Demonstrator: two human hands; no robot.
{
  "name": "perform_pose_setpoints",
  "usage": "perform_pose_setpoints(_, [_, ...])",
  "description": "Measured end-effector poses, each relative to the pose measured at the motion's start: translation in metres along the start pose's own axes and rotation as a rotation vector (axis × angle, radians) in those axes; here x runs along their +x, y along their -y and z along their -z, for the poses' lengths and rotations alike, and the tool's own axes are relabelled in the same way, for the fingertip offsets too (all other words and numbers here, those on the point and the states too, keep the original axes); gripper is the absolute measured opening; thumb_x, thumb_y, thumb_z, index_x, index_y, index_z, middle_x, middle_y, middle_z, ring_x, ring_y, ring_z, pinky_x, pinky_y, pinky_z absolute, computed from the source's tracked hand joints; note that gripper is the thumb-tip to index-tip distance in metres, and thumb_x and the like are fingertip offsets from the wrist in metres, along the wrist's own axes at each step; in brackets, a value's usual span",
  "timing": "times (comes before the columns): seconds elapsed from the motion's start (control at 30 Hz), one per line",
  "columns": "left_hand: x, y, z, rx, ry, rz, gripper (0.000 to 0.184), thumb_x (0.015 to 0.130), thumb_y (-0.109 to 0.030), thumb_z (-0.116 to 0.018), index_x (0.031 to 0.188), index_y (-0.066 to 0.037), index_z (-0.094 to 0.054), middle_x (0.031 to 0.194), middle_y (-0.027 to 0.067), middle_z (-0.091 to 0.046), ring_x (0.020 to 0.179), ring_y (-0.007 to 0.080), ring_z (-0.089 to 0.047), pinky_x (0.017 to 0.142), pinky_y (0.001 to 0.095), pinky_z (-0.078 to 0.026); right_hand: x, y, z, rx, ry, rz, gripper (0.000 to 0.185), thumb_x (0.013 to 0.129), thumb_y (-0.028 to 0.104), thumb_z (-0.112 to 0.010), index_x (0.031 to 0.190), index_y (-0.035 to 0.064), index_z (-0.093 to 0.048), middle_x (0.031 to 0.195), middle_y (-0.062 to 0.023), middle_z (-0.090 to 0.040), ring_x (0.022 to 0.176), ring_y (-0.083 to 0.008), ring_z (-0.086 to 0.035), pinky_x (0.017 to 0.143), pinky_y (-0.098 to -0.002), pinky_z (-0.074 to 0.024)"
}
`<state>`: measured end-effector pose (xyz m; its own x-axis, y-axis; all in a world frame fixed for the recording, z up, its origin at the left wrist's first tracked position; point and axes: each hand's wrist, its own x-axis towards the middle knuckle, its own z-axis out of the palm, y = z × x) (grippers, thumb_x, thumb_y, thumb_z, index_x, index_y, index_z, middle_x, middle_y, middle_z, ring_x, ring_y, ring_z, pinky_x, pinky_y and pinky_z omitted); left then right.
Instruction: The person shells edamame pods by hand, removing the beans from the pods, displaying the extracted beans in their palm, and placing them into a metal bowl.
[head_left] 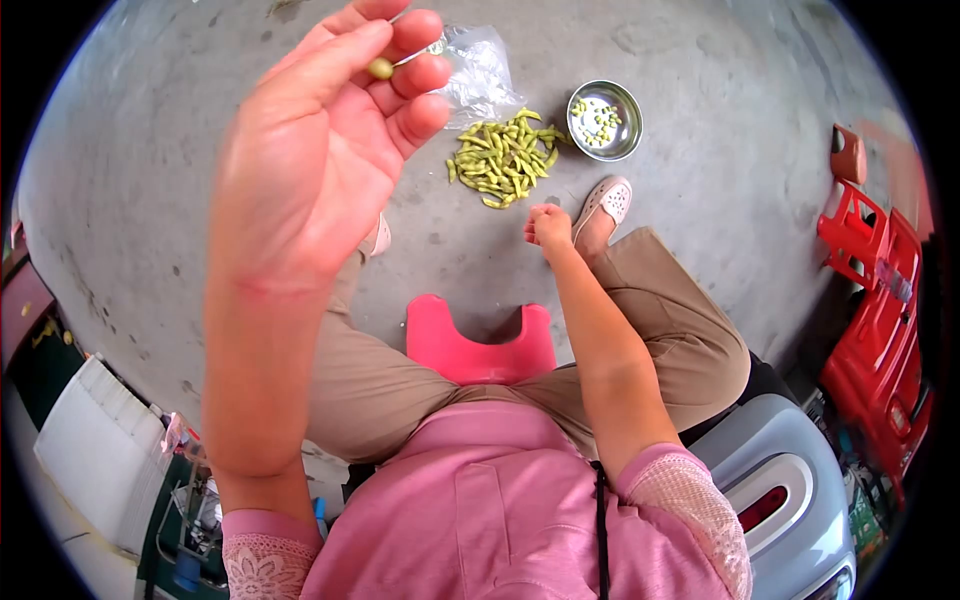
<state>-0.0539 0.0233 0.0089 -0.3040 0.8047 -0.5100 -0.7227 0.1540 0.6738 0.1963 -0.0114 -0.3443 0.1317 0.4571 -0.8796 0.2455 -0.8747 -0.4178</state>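
Left hand (335, 130): raising itself nearest the camera, palm showing; its fingers are curling inward and, with the thumb, gripping one bean (380, 68); a thin whitish strand (407, 58) is running from beside the bean toward the fingertips, its nature too small to tell.

Right hand (548, 226): hanging lower, between the pods and the right shoe (610, 197); its fingers are curling loosely; whether they are gripping anything, one cannot tell.

Pods (503, 162): green, lying in a loose heap on the grey floor (720, 160), a few straying toward the bowl.

Bowl (638, 125): round, shiny metal, standing just right of the heap; loose beans (597, 120) are lying inside.

Bag (480, 75): clear plastic, crumpling behind the heap, partly hiding behind the raised fingers.

Pink stool (480, 355): standing between the knees; red stools (855, 235) are standing at far right; a grey case (800, 455) is sitting at lower right.
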Motion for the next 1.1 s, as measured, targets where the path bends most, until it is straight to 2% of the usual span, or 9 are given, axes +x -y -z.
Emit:
perform_pose_setpoints(0.1, [0.005,0.0,0.012,-0.119,0.218,0.026,0.024,0.087,-0.007,-0.036,0.109,0.0,-0.039,0.083,0.0043,-0.044,0.067,0.0115,-0.04,0.056,0.0212,-0.036,0.003,0.013,-0.017,-0.294,0.075,0.189,0.016,0.077,0.021,-0.052,0.08,0.0055,-0.055,0.058,-0.0068,-0.053,0.052,-0.0192,-0.055,0.046,-0.0306,-0.0458])
perform_pose_setpoints(0.17, [0.004,0.001,0.009,-0.108,0.212,0.038,0.024,0.087,-0.006,-0.035,0.11,0.0,-0.038,0.084,0.0042,-0.044,0.067,0.0114,-0.04,0.055,0.0211,-0.036,0.005,0.029,-0.032,-0.701,-0.017,0.792,0.014,0.073,0.017,-0.054,0.085,0.0092,-0.058,0.064,-0.0082,-0.055,0.062,-0.0247,-0.057,0.056,-0.0341,-0.0466])
perform_pose_setpoints(0.27, [0.004,0.013,0.015,-0.169,0.201,0.005,0.025,0.087,-0.007,-0.035,0.111,-0.001,-0.038,0.085,0.0039,-0.044,0.066,0.0114,-0.039,0.055,0.0211,-0.036,-0.006,0.061,-0.057,-0.853,-0.004,0.967,0.018,0.071,0.012,-0.054,0.089,0.0134,-0.058,0.079,-0.0111,-0.055,0.073,-0.03,-0.056,0.066,-0.0378,-0.0455])
perform_pose_setpoints(0.43, [0.011,-0.001,0.022,-0.062,0.268,0.131,0.025,0.087,-0.009,-0.034,0.111,-0.003,-0.038,0.085,0.0034,-0.043,0.065,0.0111,-0.038,0.054,0.0213,-0.035,0.002,0.076,-0.077,-1.222,0.039,0.872,0.022,0.071,0.008,-0.05,0.092,0.0128,-0.055,0.094,-0.0115,-0.048,0.079,-0.0285,-0.055,0.067,-0.0373,-0.0458])
perform_pose_setpoints(0.5, [0.013,0.006,0.031,-0.082,0.314,0.009,0.026,0.087,-0.009,-0.034,0.112,-0.003,-0.037,0.085,0.0034,-0.043,0.065,0.0111,-0.039,0.054,0.0215,-0.036,0.008,0.076,-0.075,-1.339,0.008,0.949,0.018,0.072,0.009,-0.05,0.088,0.0126,-0.056,0.093,-0.0098,-0.048,0.08,-0.0276,-0.055,0.066,-0.0364,-0.0461])
perform_pose_setpoints(0.77, [0.007,-0.001,0.004,-0.052,0.184,0.054,0.023,0.086,-0.012,-0.041,0.106,-0.001,-0.044,0.083,0.0045,-0.048,0.065,0.0113,-0.044,0.056,0.0224,-0.038,-0.03,0.109,-0.042,-1.011,0.304,0.85,0.017,0.076,0.023,-0.052,0.076,0.0074,-0.058,0.074,-0.0121,-0.059,0.07,-0.0316,-0.055,0.062,-0.0403,-0.0436])
perform_pose_setpoints(0.9, [0.003,0.005,0.005,0.011,0.222,0.052,0.021,0.084,-0.013,-0.046,0.102,-0.002,-0.048,0.078,0.0034,-0.053,0.064,0.0106,-0.048,0.056,0.0227,-0.04,-0.139,0.19,-0.014,-0.668,0.499,0.445,0.018,0.081,0.019,-0.049,0.079,0.003,-0.057,0.067,-0.0051,-0.058,0.056,-0.0126,-0.054,0.051,-0.0271,-0.0431])
perform_pose_setpoints(0.97, [0.0,0.008,0.003,0.014,0.251,0.037,0.02,0.084,-0.014,-0.047,0.1,-0.002,-0.05,0.077,0.0029,-0.054,0.063,0.0102,-0.049,0.055,0.023,-0.041,-0.178,0.212,0.008,-0.396,0.642,0.411,0.018,0.084,0.016,-0.045,0.085,0.0008,-0.055,0.069,-0.0017,-0.056,0.057,-0.005,-0.05,0.05,-0.0209,-0.0419])
perform_pose_setpoints(1.1, [-0.002,0.011,0.002,0.01,0.228,0.044,0.016,0.082,-0.013,-0.049,0.094,-0.002,-0.052,0.076,0.0049,-0.054,0.063,0.0111,-0.051,0.056,0.0229,-0.043,-0.237,0.229,0.03,-0.19,0.691,0.452,0.016,0.085,0.014,-0.047,0.09,0.0004,-0.053,0.071,-0.0039,-0.057,0.056,-0.0076,-0.052,0.05,-0.0205,-0.0436])
